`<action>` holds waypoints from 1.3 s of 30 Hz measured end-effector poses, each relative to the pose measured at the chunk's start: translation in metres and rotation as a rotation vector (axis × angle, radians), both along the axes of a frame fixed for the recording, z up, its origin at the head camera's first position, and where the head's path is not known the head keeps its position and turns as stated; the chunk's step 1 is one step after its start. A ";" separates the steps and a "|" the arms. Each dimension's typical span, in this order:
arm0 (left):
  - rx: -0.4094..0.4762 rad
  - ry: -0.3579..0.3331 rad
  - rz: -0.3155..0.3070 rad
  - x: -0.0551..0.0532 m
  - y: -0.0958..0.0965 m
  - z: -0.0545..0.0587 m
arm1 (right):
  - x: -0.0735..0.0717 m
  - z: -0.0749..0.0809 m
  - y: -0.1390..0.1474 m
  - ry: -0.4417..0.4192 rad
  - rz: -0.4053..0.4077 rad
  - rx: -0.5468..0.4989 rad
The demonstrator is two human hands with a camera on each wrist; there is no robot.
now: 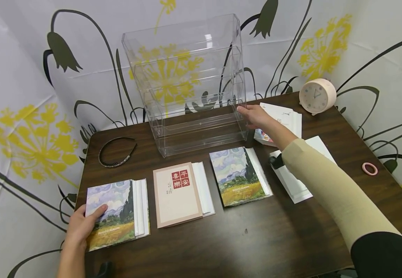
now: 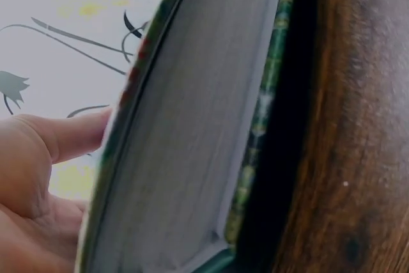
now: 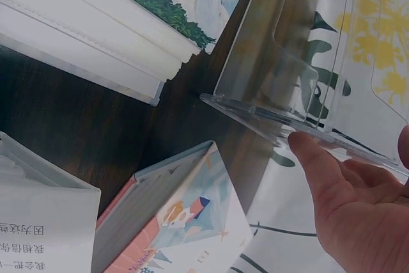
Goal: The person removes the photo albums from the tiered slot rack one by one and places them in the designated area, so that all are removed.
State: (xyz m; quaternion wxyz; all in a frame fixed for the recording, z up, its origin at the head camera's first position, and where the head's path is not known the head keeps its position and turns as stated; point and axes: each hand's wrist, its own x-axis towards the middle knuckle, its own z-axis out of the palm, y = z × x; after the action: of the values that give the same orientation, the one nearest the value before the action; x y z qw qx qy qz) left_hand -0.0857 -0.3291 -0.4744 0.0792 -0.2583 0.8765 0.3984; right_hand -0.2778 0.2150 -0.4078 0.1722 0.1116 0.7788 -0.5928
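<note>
My left hand grips the left edge of a photo album with a painted landscape cover, thumb on top, at the table's left. In the left wrist view this album's page block is tilted up beside the hand. With my right hand I hold the right side panel of a clear acrylic rack with several tiers. The right wrist view has those fingers against the panel's edge; some fingertips are hidden. A cream album and another landscape album lie in front of the rack.
White-covered albums lie right of the rack, another white one partly under the right forearm. A pink round clock stands at the back right, a pink ring near the right edge. A dark headband lies at left.
</note>
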 end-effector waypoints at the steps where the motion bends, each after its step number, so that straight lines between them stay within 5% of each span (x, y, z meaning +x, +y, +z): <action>1: -0.022 0.002 -0.002 0.000 0.000 -0.001 | 0.000 0.000 0.000 -0.001 0.002 -0.001; 24: -0.077 0.056 0.043 0.007 -0.008 -0.001 | -0.001 -0.001 0.000 -0.012 -0.007 0.005; 31: -0.179 0.127 0.062 0.009 -0.006 0.005 | 0.000 0.000 -0.002 -0.002 0.001 0.008; 35: -0.270 0.192 0.034 0.008 -0.003 0.011 | 0.002 0.001 -0.001 0.010 0.009 0.031; 39: -0.337 0.257 -0.059 0.007 0.002 0.022 | 0.004 0.000 0.001 0.020 0.018 0.049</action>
State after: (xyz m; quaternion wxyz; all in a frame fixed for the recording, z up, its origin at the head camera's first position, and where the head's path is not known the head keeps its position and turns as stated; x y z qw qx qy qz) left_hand -0.0785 -0.3266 -0.4528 -0.0656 -0.1891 0.9408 0.2734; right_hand -0.2738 0.2159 -0.4077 0.1670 0.1027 0.7958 -0.5729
